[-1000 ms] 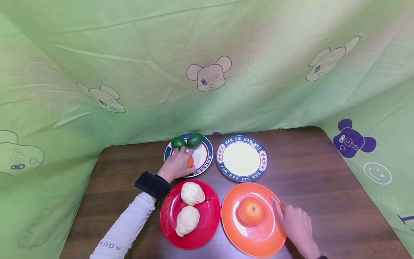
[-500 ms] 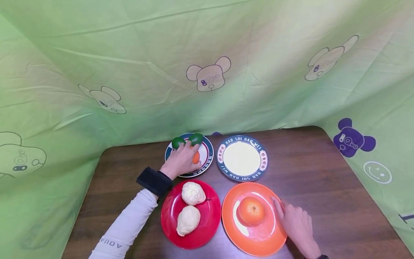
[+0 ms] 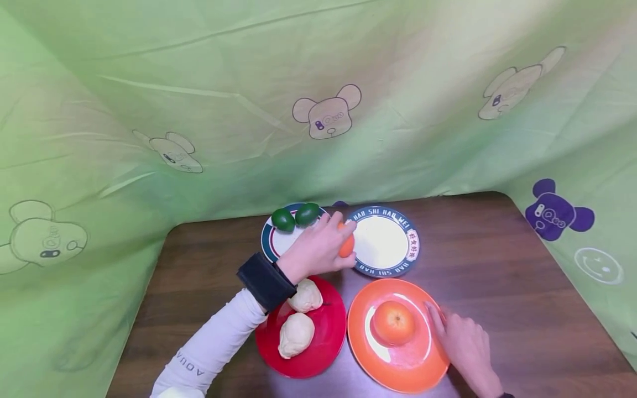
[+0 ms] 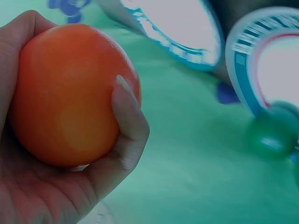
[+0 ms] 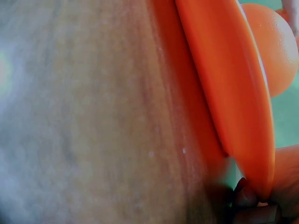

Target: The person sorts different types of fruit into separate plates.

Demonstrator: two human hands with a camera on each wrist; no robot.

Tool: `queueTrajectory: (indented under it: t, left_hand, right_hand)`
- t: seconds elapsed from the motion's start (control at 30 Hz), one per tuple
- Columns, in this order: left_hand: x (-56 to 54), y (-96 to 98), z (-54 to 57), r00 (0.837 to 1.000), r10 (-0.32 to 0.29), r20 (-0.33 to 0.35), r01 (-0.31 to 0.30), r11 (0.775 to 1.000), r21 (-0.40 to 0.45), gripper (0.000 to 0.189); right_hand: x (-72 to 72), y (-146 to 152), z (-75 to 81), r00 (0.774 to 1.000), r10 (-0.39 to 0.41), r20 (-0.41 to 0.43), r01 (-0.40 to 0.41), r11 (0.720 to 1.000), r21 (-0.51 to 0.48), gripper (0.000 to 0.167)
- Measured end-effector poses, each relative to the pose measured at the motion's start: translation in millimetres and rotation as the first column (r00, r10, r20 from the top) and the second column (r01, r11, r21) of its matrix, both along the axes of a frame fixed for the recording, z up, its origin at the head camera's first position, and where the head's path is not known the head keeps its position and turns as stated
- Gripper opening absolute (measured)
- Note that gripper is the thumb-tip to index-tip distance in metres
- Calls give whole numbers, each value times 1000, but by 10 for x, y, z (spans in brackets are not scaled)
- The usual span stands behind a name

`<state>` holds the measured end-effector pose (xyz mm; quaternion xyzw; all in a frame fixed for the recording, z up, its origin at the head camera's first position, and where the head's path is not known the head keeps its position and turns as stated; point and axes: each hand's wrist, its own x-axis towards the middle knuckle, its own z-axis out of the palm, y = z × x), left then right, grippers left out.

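Observation:
My left hand point(image 3: 318, 246) grips an orange point(image 4: 70, 98), fingers curled round it, in the air between the two far patterned plates. The far-left patterned plate point(image 3: 267, 244), partly hidden by that hand, bears two dark green, egg-shaped fruits point(image 3: 283, 220). The far-right patterned plate point(image 3: 380, 243) has nothing on it. My right hand point(image 3: 465, 342) pinches the right rim of an orange plate point(image 3: 418, 370); in the right wrist view its dark fingertips point(image 5: 247, 193) show at the rim's underside. Another orange point(image 3: 394, 323) sits on this plate.
A red plate point(image 3: 328, 342) with two pale, lumpy pieces point(image 3: 296, 334) stands left of the orange plate, under my left forearm. Brown wooden table point(image 3: 497, 265) lies around the plates. Green printed cloth point(image 3: 239, 138) rises behind the table and at its sides.
My left hand has lifted the orange off the far-left plate and carried it right, towards the far-right plate. My right hand stays at the orange plate's rim. The head view has shifted slightly.

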<state>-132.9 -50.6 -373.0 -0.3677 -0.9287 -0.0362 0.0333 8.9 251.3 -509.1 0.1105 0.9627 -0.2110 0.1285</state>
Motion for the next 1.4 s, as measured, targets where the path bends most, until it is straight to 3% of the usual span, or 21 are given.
queueTrajectory:
  t: [0.17,0.33,0.53,0.7,0.93,1.03,1.1,1.4]
  left_hand:
    - [231,189,124,998,-68,0,68,997,-23,60]
    - [552,434,83,980,-192,52,195,980,-48,54]
    - [923,661,-91,923,-357,143,372,922,-104,57]
    - [1093,766,-230,863,-439,250,480,867,-133,56]
    - [1255,879,-408,804,-567,181,593,787,-169,55]
    - [1316,911,-466,797,-575,185,604,770,-208,57]
    - [1338,927,-504,798,-571,194,602,767,-219,58]
    - [1397,973,-681,809,-577,113,584,768,-261,57]
  right_hand:
    - [-15,-31,-4,1000,-1,10,1,1000,-16,72]
    - [-26,-36,9,1000,-3,18,3,1000,-12,66]
    - [-29,-23,15,1000,12,-1,-12,1000,-17,54]
    - [-22,-31,15,1000,10,9,-10,1000,-12,57]
    - [-3,-33,1,1000,9,-20,-8,1000,18,61]
    - [-1,-25,-8,1000,4,-18,-4,1000,18,58]
    - [-4,-20,-11,1000,1,-10,-1,1000,17,60]
    - [-8,-6,-2,1000,1,-16,0,999,39,61]
